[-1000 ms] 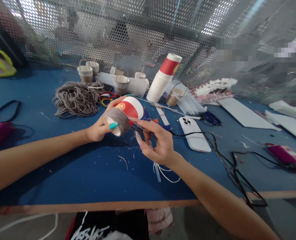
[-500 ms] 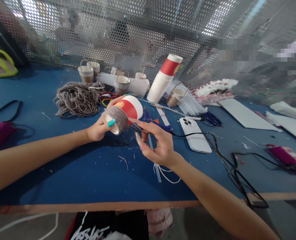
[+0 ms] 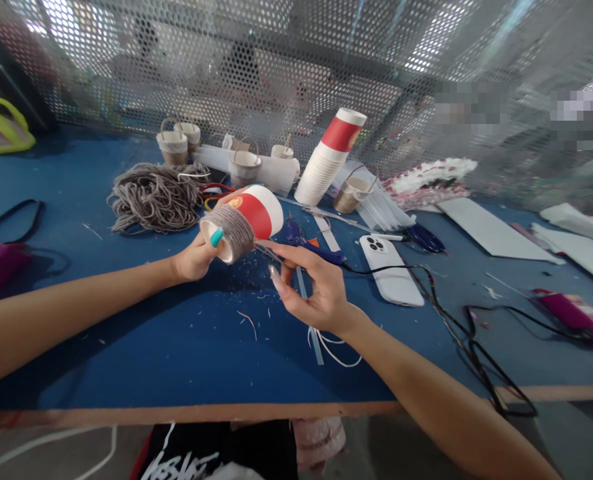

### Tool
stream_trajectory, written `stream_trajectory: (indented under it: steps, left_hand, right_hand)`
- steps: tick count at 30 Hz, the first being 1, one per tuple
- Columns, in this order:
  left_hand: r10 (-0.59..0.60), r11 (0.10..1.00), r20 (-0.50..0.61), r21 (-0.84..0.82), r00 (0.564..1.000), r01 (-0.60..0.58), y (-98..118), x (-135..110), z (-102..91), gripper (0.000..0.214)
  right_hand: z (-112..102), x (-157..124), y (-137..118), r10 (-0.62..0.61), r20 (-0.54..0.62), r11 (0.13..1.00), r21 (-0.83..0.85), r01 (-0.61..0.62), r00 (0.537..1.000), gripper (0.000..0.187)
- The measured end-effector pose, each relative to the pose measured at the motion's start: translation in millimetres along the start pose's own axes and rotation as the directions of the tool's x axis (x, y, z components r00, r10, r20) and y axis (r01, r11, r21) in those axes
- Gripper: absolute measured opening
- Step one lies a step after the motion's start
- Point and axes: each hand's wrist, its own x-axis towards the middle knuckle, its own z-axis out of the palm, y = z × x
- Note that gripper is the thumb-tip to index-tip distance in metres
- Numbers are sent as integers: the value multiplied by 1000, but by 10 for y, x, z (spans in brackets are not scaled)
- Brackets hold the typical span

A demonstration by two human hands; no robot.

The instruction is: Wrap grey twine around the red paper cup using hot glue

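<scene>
Slightly higher now, left hand holds the cord-wrapped cup; right hand's grip I cannot tell.

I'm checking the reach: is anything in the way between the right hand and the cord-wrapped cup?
Nothing visible blocks it. The right hand has its fingers close by the cord-wrapped cup; a thin shape at their tips is too blurred to name. The blue tool lies on the table beyond the fingers, not between.
</scene>
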Motion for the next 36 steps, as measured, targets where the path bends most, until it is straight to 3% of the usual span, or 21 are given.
stream_trajectory:
  steps: [7,18,26,32,36]
  left_hand:
    - [-58,998,-55,-28,997,56,-89,-17,-108,103]
    - [14,999,-46,-45,999,-16,-99,-7,-89,75]
    - [-26,1000,-10,-12,1000,26,7,2,-9,82]
    - [24,1000,-32,-14,999,-25,61,25,59,90]
    - [40,999,-12,-12,999,-40,77,43,84,87]
  right_hand:
    - [-1,0,-17,3,13,1000,-23,-3,1000,52]
    - [-9,-3,-36,100,51,995,12,-100,994,44]
    - [-7,-15,-10,77,58,997,11,-78,995,46]
    - [19,-17,18,-25,60,994,-101,31,998,51]
    - [26,-47,47,-21,78,988,-152,32,997,52]
